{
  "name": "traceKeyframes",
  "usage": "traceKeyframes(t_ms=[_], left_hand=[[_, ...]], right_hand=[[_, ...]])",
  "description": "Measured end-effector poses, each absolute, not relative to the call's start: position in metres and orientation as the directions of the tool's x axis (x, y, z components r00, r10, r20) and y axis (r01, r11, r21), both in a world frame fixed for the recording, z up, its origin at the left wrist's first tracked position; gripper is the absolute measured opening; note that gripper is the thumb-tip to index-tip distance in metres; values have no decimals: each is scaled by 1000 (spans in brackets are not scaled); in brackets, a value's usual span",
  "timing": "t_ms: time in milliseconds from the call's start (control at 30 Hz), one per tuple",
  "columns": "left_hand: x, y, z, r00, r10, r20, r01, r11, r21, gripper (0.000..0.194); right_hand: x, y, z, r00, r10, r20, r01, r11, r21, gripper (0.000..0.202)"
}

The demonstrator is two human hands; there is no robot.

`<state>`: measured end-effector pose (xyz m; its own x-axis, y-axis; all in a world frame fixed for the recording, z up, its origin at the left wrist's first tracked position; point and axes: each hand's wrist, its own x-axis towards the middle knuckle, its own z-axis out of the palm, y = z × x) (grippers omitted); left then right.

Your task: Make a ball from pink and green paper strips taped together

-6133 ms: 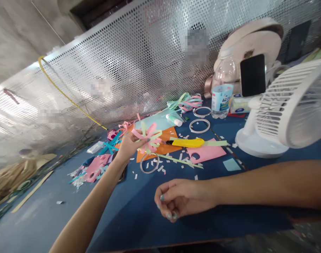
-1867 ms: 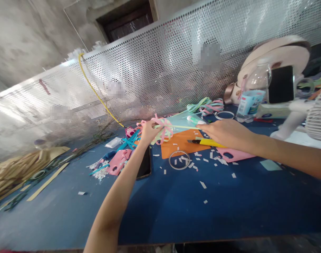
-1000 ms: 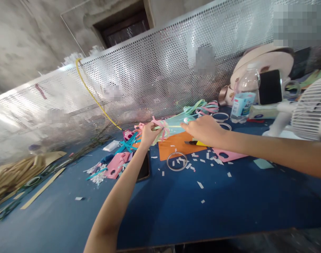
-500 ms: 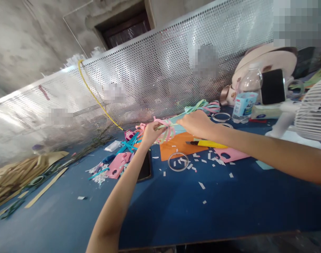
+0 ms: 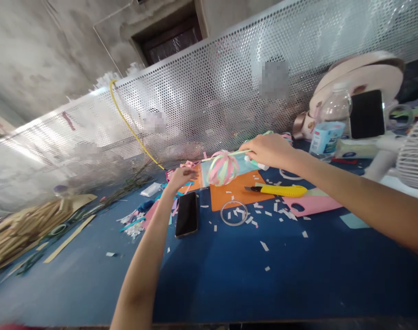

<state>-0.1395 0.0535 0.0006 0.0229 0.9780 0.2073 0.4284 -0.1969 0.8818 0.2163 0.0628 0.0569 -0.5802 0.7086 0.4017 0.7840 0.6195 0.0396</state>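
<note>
A ball of looped pink and pale green strips (image 5: pixel 223 168) hangs over an orange sheet (image 5: pixel 229 196), its thin green stem running right into the fingers of my right hand (image 5: pixel 268 149). Those fingers are closed on the stem, and a small white object shows beneath them. To the left of the ball, my left hand (image 5: pixel 184 178) is apart from it, fingers spread, above pink and blue scraps. A yellow cutter (image 5: pixel 284 190) rests partly on the orange sheet and partly on a pink sheet (image 5: pixel 315 202).
A black phone (image 5: pixel 187 214) and a clear ring (image 5: pixel 234 213) lie on the blue table (image 5: pixel 209 279) among white paper bits. Brown strips (image 5: pixel 33 224) are piled at left. A bottle (image 5: pixel 328 121) and a fan (image 5: pixel 415 158) stand at right, before a perforated metal panel (image 5: pixel 195 101).
My left hand has let go of the looped strips and moved left, opening. The ball now hangs from my right hand, and the phone is more fully visible. The view has shifted slightly.
</note>
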Motion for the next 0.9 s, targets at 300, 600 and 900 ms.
traceKeyframes(t_ms=[300, 600, 900], left_hand=[[-102, 39, -10, 336, 939, -65, 199, -4, 980, 36], [-95, 52, -6, -8, 999, 53, -229, -53, 972, 17], [-91, 54, 2, -183, 980, 71, -316, -128, 940, 8]], right_hand=[[218, 54, 67, -454, 700, 551, 802, 591, -91, 37], [216, 58, 62, -514, 699, 498, 785, 617, -56, 36], [211, 60, 56, -547, 698, 463, 765, 641, -63, 37]])
